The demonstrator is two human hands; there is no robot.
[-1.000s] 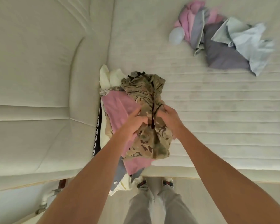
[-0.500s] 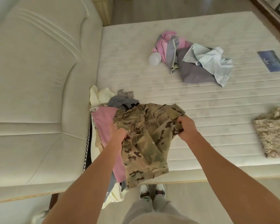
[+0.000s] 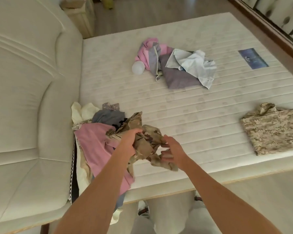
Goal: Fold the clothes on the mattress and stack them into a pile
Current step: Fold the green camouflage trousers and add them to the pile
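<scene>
Camouflage fabric, a bunched garment (image 3: 146,146), is gripped by the left hand (image 3: 129,143) above the mattress (image 3: 184,115) edge, beside the pink-topped heap (image 3: 95,142), while the right hand (image 3: 173,151) is held loose-fingered against it.

Cream padded headboard (image 3: 27,85) at left; wooden floor (image 3: 142,12) beyond.

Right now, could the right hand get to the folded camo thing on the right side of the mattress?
Probably yes. Only bare mattress lies between the right hand and the folded camo garment, and that hand holds nothing.
</scene>
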